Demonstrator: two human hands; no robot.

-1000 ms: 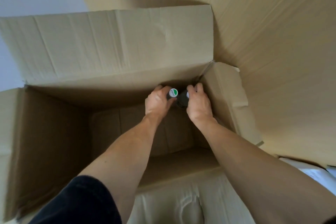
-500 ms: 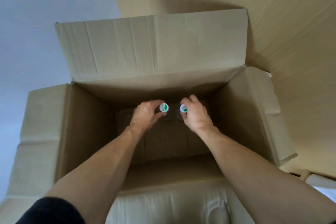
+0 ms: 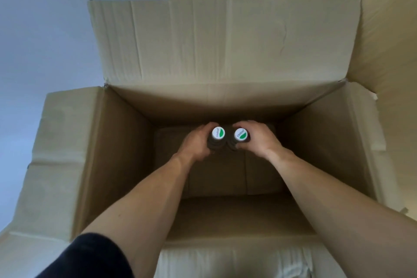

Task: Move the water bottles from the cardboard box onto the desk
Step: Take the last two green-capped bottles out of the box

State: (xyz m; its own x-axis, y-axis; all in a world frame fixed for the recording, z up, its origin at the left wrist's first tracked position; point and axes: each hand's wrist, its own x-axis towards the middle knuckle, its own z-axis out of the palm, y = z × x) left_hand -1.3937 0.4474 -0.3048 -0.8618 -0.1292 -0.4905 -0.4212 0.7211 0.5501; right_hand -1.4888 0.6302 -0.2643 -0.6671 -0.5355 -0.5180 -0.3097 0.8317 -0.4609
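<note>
- The person reaches both bare arms down into an open cardboard box [image 3: 126, 156], seen from above by the head camera.
- The left hand [image 3: 196, 143] grips the left bottle [image 3: 217, 142] just below its cap, fingers and thumb curled round the dark body.
- The right hand [image 3: 261, 140] grips the right bottle [image 3: 239, 143] the same way, fingers wrapped over the far side and thumb on the near side.
- The 2 bottles stand upright and just beside each other, inside the box, near its far wall; whether they touch cannot be told.
- Each bottle carries a white cap with a green mark and small print: the left cap [image 3: 218, 133] and the right cap [image 3: 241, 134] face the camera.
- The bottle bodies are in shadow, so little of them can be made out.
- The far flap [image 3: 225, 40] of the box stands up; the left flap [image 3: 67, 142] is folded outward.
- A dark sleeve [image 3: 90, 257] covers the left upper arm at the bottom edge.
</note>
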